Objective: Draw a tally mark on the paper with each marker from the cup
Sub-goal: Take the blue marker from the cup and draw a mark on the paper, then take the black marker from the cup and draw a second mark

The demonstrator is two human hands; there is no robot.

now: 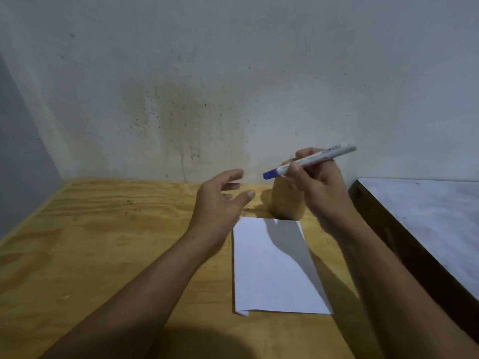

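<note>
Plain home corner, stained plaster wall, plywood desk

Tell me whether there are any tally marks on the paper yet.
No: the paper shows only white surface and a shadow, while the right hand holds the blue-capped marker in the air above it.

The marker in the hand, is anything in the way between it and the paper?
Nothing visible blocks it. The right hand holds the marker up in the air, its blue cap still on. The paper lies bare below, with only a shadow across it. The cup stands behind the paper, and the open left hand hovers beside it.
</note>
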